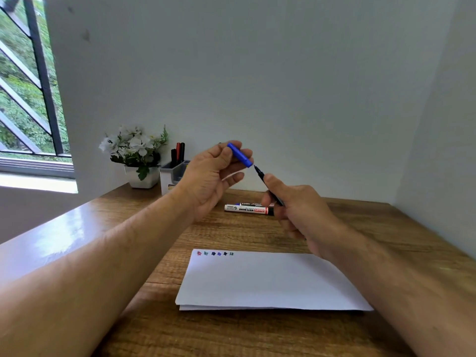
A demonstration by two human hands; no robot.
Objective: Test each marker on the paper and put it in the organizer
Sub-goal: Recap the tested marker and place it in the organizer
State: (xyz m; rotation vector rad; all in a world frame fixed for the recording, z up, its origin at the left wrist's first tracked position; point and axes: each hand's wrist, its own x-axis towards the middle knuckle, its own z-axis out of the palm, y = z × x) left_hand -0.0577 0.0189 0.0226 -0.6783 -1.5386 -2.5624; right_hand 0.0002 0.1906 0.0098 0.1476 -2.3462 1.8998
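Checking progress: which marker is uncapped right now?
The thin marker in the right hand; the left hand holds its blue cap. The two markers on the table stay capped.

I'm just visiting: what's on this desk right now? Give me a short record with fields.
left hand: holds blue cap, off the pen
right hand: holds uncapped marker, tip up toward the cap
paper: six small test scribbles along its far left edge
loose markers: two lying beyond the paper
organizer: holds markers upright, beside flower pot
surface: wooden desk
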